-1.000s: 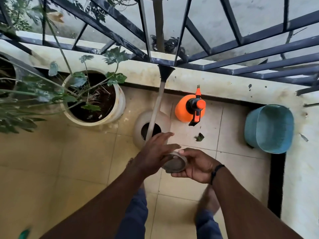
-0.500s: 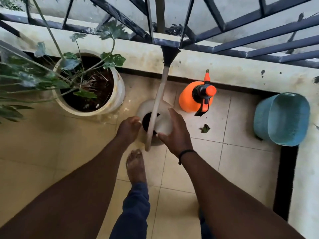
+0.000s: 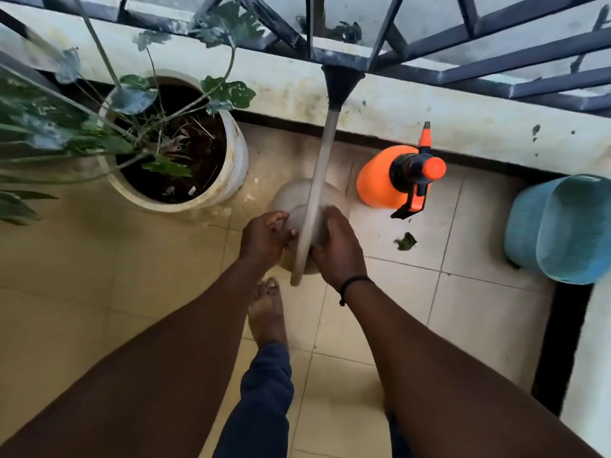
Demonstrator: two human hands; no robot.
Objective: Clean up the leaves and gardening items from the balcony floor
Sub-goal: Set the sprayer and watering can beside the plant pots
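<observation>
Head view: 2 hands on beige round lid (image 3: 305, 223) atop beige jar (image 3: 287, 196) on floor tiles; left hand (image 3: 264, 238) fingers curled on its rim, right hand (image 3: 340, 246) gripping opposite edge. Green leaf scrap (image 3: 406, 241) lies near orange sprayer (image 3: 396, 176).

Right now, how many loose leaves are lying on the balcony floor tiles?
1: a single fallen leaf on the tile below the orange spray bottle. Others may be hidden behind the plant pot or arms.
</observation>
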